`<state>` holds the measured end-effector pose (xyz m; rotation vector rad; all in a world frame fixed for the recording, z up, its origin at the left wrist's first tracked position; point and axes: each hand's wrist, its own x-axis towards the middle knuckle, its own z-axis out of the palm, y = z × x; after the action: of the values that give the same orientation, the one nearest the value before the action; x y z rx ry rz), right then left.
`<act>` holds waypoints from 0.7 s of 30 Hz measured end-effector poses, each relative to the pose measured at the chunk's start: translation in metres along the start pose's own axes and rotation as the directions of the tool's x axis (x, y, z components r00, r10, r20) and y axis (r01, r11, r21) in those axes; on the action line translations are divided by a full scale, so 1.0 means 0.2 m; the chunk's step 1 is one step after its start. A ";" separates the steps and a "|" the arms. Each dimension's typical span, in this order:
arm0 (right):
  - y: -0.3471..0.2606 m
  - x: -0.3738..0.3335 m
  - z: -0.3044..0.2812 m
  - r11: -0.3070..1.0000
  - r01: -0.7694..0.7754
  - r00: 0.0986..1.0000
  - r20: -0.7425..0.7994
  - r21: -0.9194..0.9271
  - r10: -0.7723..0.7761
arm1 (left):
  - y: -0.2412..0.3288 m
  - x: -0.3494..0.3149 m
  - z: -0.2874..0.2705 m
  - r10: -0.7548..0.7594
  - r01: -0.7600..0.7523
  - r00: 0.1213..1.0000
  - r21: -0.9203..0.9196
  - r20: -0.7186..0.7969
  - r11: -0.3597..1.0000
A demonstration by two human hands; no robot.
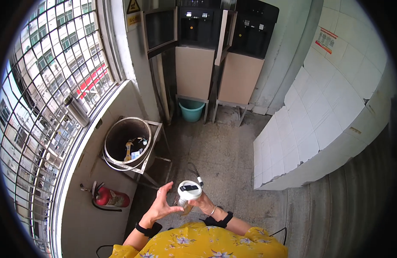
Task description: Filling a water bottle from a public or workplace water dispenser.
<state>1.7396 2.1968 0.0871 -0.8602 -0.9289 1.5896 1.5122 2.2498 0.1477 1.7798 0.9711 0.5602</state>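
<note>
A clear bottle with a round white lid [190, 189] is held upright in front of my yellow flowered top. The lid has a black clip or flap, and a dark wrist strap hangs off its far side. My right hand [202, 203] is wrapped round the bottle's right side, its thumb just below the lid. On the other side my left hand [161, 206] has its fingers stretched and apart, with the thumb pointing at the bottle. Whether that thumb touches the bottle I cannot tell. Most of the bottle's body is hidden under the lid and hands.
Two water dispensers [193, 71] stand at the far wall, with a teal bucket [191, 112] under the left one. A metal bin [126, 122] with litter sits on a stand at left. A red fire extinguisher [110, 197] is below the barred window. A tiled wall [301, 129] juts out at right beside stairs.
</note>
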 end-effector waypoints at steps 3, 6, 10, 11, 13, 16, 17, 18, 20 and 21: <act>-0.17 -0.01 -0.25 0.989 0.111 0.994 0.023 -0.101 -0.109 | -0.01 0.28 0.33 0.123 -0.104 0.984 -0.141 0.132 0.985; -0.37 0.02 -0.51 0.955 0.182 0.983 0.068 -0.235 -0.171 | 0.16 0.52 0.55 0.096 -0.085 0.995 -0.243 0.036 0.966; -0.71 0.15 -0.77 0.859 0.154 0.983 0.163 -0.488 -0.083 | 0.22 0.81 0.71 0.019 -0.053 0.992 -0.274 -0.124 0.960; -0.74 0.20 -0.83 0.706 0.288 0.957 0.169 -0.647 -0.235 | 0.25 0.89 0.71 -0.005 -0.046 0.983 -0.274 -0.183 0.961; -0.85 0.25 -1.02 0.588 -0.219 0.954 -0.044 -0.779 0.296 | 0.26 1.03 0.71 -0.036 -0.045 0.957 -0.268 -0.288 0.962; -1.05 0.36 -1.19 0.651 -0.139 0.976 -0.216 -0.746 -0.040 | 0.25 1.28 0.69 0.057 -0.121 0.919 -0.142 -0.391 0.982; -1.15 0.40 -1.19 0.653 -0.145 0.972 -0.230 -0.743 -0.046 | 0.25 1.36 0.68 0.075 -0.120 0.919 -0.094 -0.387 0.988; -1.28 0.47 -1.16 0.490 -0.063 0.962 -0.184 -0.869 -0.202 | 0.22 1.44 0.69 0.104 -0.112 0.924 -0.002 -0.367 0.994; -1.35 0.62 -1.21 0.176 0.061 0.901 -0.021 -0.983 -0.432 | 0.24 1.63 0.68 0.175 -0.134 0.941 0.155 -0.289 0.979; -1.39 0.70 -1.23 0.138 0.026 0.930 -0.027 -0.990 -0.366 | 0.21 1.74 0.70 0.220 -0.176 0.936 0.175 -0.276 0.969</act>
<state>2.0483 2.4072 0.2188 -1.7064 -1.8432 0.3371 1.8292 2.4498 0.1090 1.9785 1.0614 0.9234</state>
